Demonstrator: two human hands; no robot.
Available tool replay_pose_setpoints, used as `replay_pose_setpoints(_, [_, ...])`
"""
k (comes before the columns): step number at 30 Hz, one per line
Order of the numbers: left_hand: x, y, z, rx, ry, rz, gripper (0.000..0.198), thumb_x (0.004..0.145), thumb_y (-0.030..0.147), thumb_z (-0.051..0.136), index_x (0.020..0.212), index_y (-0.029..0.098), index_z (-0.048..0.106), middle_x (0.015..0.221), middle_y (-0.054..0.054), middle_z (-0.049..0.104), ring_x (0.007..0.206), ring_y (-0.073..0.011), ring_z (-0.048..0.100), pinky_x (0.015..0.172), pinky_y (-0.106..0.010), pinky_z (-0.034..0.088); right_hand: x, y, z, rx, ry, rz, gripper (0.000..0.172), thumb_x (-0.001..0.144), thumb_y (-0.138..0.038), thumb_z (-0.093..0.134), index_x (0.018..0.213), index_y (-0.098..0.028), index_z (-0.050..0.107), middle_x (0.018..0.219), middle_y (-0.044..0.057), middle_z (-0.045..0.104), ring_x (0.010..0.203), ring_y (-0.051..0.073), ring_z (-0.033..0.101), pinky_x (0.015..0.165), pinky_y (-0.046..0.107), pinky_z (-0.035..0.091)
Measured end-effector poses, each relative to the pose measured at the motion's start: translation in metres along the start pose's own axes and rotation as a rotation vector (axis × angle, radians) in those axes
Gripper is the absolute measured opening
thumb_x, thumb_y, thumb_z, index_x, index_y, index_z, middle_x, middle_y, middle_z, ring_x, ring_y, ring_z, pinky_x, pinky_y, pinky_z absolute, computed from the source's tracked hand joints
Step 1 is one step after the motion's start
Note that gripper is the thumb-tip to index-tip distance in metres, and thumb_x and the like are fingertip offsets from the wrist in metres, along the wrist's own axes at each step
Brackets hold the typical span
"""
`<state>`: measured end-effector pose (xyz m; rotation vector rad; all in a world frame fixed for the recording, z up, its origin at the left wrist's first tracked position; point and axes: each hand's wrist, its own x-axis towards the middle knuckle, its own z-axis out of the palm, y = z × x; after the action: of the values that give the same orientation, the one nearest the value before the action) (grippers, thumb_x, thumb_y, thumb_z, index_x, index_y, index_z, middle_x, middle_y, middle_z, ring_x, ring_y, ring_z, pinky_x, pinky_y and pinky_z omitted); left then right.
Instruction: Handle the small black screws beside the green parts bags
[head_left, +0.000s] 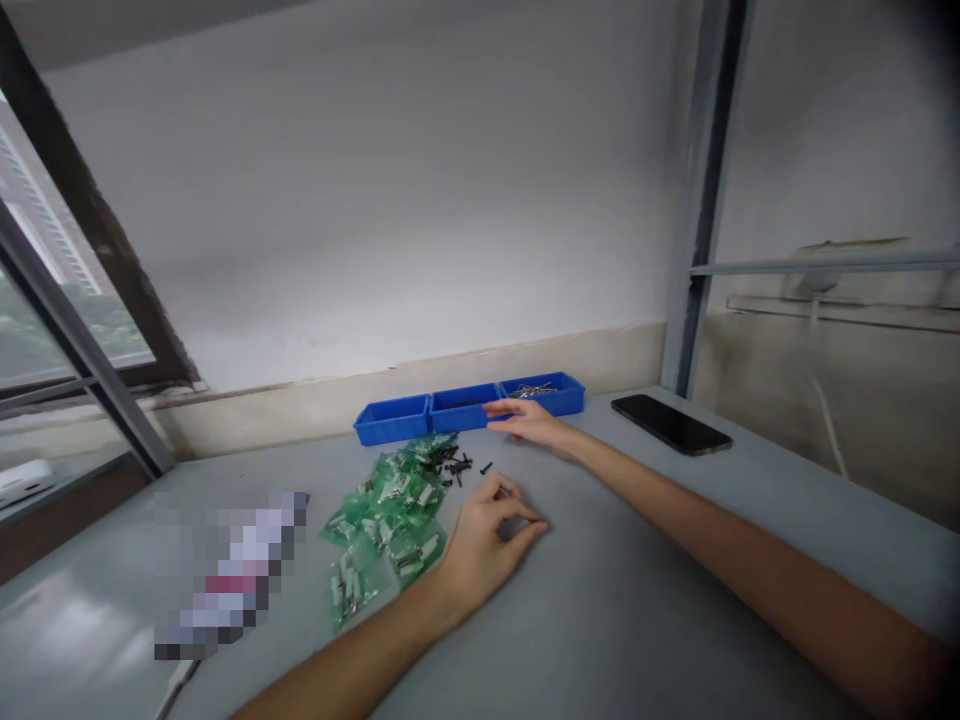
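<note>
My left hand (491,540) is low over the grey table, right of a pile of green plastic bags (397,505) with white and metal parts inside. Its thumb and a fingertip are pressed together; whatever they pinch, if anything, is too small to make out. Farther back, my right hand (529,422) reaches toward the blue bins with fingers stretched apart and nothing visible in them. Its fingertips are in front of the middle blue bin (465,415). Between the bags and my hands lie several loose black screws (459,468).
The left blue bin (392,432) looks bare inside; the right blue bin (566,402) holds thin metal pieces. A black phone (670,424) lies at the right. A blurred-out object (247,565) with a cable is at the left. A wall and metal posts stand behind.
</note>
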<state>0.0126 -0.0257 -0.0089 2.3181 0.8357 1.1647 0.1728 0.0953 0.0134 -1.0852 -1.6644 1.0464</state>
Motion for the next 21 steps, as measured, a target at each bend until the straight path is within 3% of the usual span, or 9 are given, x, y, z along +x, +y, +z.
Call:
replay_pose_setpoints(2, [0.000, 0.001, -0.003, -0.008, 0.038, -0.043, 0.015, 0.084, 0.025, 0.056, 0.082, 0.021, 0.070, 0.082, -0.004, 0.058, 0.077, -0.0153, 0.056, 0.070, -0.026, 0.045, -0.002, 0.012, -0.006, -0.151, -0.159, -0.045, 0.043, 0.063, -0.035, 0.075, 0.102, -0.019, 0.068, 0.109, 0.009, 0.065, 0.093, 0.019, 0.061, 0.075, 0.028, 0.050])
replay_pose_setpoints(5, [0.003, -0.001, -0.010, -0.039, 0.247, -0.134, 0.021, 0.087, 0.027, 0.049, 0.084, 0.020, 0.069, 0.082, -0.004, 0.058, 0.077, -0.0154, 0.055, 0.063, -0.024, 0.043, -0.004, 0.024, -0.010, -0.305, -0.380, -0.070, 0.052, 0.057, -0.040, 0.077, 0.105, -0.021, 0.068, 0.105, 0.007, 0.067, 0.086, 0.018, 0.060, 0.073, 0.028, 0.047])
replay_pose_setpoints(9, [0.008, -0.013, -0.018, -0.058, 0.461, -0.209, 0.015, 0.080, 0.029, 0.059, 0.080, 0.017, 0.069, 0.083, -0.004, 0.056, 0.077, -0.0155, 0.055, 0.060, -0.023, 0.042, -0.007, 0.027, -0.006, -0.411, -0.427, -0.127, 0.053, 0.053, -0.041, 0.078, 0.103, -0.025, 0.069, 0.098, 0.004, 0.068, 0.082, 0.018, 0.058, 0.069, 0.026, 0.044])
replay_pose_setpoints(14, [0.009, -0.028, -0.015, -0.049, 0.449, -0.250, 0.014, 0.075, 0.030, 0.065, 0.075, 0.016, 0.070, 0.080, -0.003, 0.056, 0.073, -0.0145, 0.055, 0.063, -0.025, 0.043, -0.009, 0.035, 0.004, -0.390, -0.381, -0.216, 0.032, 0.067, -0.047, 0.068, 0.090, -0.025, 0.073, 0.088, 0.003, 0.069, 0.077, 0.017, 0.058, 0.065, 0.025, 0.042])
replay_pose_setpoints(18, [0.009, -0.035, -0.011, -0.023, 0.424, -0.300, 0.017, 0.073, 0.033, 0.066, 0.071, 0.016, 0.068, 0.077, -0.003, 0.057, 0.072, -0.0143, 0.054, 0.065, -0.026, 0.042, -0.010, 0.036, 0.005, -0.354, -0.399, -0.168, 0.034, 0.069, -0.050, 0.066, 0.085, -0.021, 0.072, 0.081, 0.003, 0.068, 0.074, 0.016, 0.058, 0.065, 0.024, 0.041])
replay_pose_setpoints(21, [0.010, -0.038, -0.012, -0.019, 0.437, -0.343, 0.020, 0.075, 0.035, 0.063, 0.072, 0.015, 0.066, 0.075, -0.002, 0.058, 0.071, -0.0146, 0.054, 0.067, -0.027, 0.042, -0.014, 0.028, 0.003, -0.199, -0.413, -0.070, 0.036, 0.071, -0.051, 0.064, 0.085, -0.019, 0.071, 0.079, 0.002, 0.067, 0.071, 0.014, 0.057, 0.064, 0.024, 0.041])
